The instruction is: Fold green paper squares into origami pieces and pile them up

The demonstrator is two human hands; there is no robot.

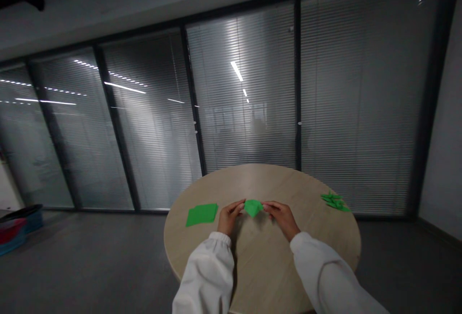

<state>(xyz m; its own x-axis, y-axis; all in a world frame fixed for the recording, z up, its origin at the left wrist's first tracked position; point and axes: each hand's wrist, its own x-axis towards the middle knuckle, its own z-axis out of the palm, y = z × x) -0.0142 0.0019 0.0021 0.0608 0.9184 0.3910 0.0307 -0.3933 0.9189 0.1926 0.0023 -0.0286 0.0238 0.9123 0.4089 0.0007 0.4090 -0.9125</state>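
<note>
A small folded piece of green paper (253, 207) is held just above the round wooden table (263, 256), near its middle. My left hand (228, 217) pinches its left edge and my right hand (283, 218) pinches its right edge, fingers closed on the paper. Both arms wear white sleeves. A flat stack of green paper squares (202, 214) lies on the table to the left of my left hand. Several finished folded green paper shapes (335, 202) lie at the table's far right edge.
Behind the table stands a glass wall with dark frames and closed blinds (245, 93). Grey floor surrounds the table. Coloured bins (18, 227) sit on the floor at far left.
</note>
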